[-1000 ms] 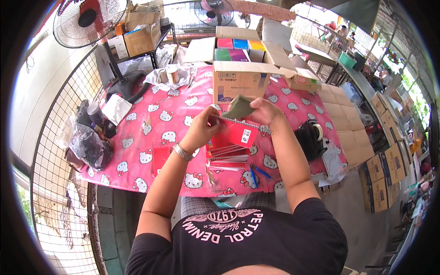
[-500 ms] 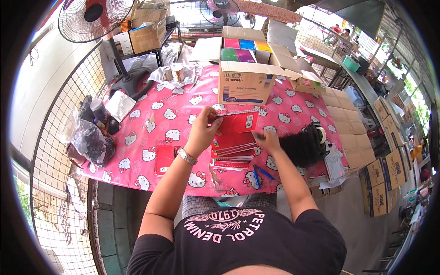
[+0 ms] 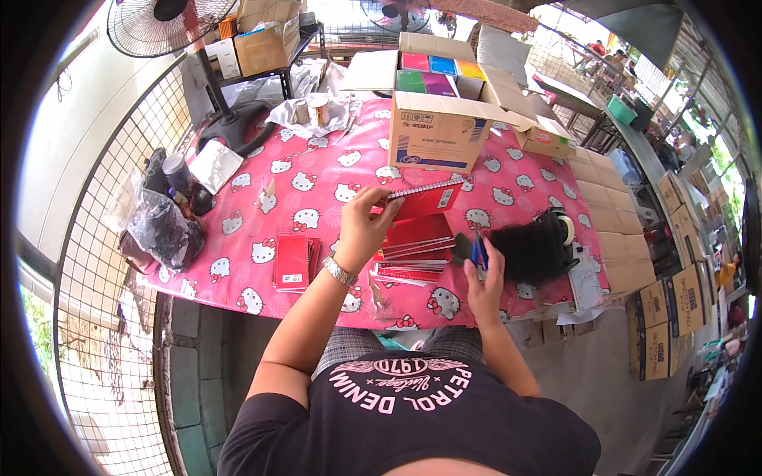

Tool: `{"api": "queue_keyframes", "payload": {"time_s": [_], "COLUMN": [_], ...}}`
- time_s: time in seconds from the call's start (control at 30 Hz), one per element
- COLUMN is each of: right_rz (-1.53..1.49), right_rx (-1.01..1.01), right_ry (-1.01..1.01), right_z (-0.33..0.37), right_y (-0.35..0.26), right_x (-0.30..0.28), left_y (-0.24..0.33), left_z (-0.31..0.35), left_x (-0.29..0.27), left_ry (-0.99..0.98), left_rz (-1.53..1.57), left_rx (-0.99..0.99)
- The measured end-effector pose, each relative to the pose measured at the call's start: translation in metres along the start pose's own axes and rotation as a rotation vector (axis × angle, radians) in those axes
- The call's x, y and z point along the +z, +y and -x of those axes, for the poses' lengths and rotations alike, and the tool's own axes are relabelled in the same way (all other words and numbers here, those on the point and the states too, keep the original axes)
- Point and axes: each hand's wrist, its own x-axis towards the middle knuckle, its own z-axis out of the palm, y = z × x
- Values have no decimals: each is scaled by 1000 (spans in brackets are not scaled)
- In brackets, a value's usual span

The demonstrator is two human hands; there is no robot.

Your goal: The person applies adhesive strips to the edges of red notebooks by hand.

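Note:
My left hand (image 3: 363, 226) holds a red spiral notebook (image 3: 425, 198) up above a stack of red notebooks (image 3: 413, 252) on the pink patterned tablecloth (image 3: 317, 178). At the right side of that stack, my right hand (image 3: 482, 287) grips a small blue object (image 3: 479, 252); its kind is too small to tell. A black bag-like bundle (image 3: 533, 250) lies just right of that hand. Another small pile of red notebooks (image 3: 292, 262) lies to the left of my left forearm.
An open cardboard box (image 3: 435, 139) with coloured books stands behind the stack. A tape roll (image 3: 565, 230) sits by the black bundle. A fan base (image 3: 230, 127), plastic bags (image 3: 163, 226) and a wire fence (image 3: 111, 262) are at left. Stacked cartons (image 3: 615, 222) line the right.
My right hand left the raised notebook, dropped to the right of the stack and now grips the blue object. My left hand keeps holding the notebook up.

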Motion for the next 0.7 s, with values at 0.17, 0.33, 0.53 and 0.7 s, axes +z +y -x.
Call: {"api": "queue_keyframes", "payload": {"time_s": [0.17, 0.33, 0.53, 0.7], "right_rz": [83, 131, -990, -397], "right_rx": [-417, -490, 532, -25], "right_ry": [-223, -243, -802, -432], "right_z": [-51, -56, -59, -46], "right_y": [-109, -116, -122, -99], "right_x": [6, 11, 5, 2], "left_y": [-2, 17, 7, -33], "left_z": [6, 10, 16, 25], "left_x": [10, 3, -11, -53], "left_ry": [77, 135, 284, 464], "left_rz": [-60, -142, -348, -324], "left_rx": [186, 318, 587, 381]}}
